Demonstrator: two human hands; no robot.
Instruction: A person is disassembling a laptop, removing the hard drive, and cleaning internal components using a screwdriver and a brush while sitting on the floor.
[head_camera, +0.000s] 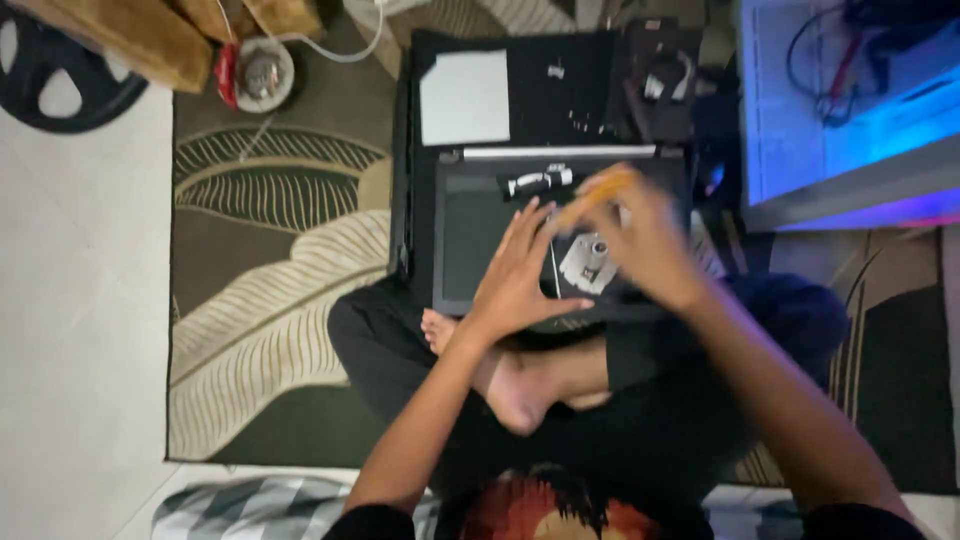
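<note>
Sitting cross-legged on the rug (280, 250), the person's flat, spread left hand (520, 275) steadies the dark opened laptop (470, 240) while the blurred right hand (640, 235) pinches an orange-handled screwdriver (600, 190) at one o'clock; panels already off, work unfinished.

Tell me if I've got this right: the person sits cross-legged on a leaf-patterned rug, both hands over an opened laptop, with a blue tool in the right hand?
Nearly. The head view shows the tool in the right hand is orange, not blue. The rest holds: the person sits cross-legged on the leaf-patterned rug, with the left hand also over the opened laptop.
</note>
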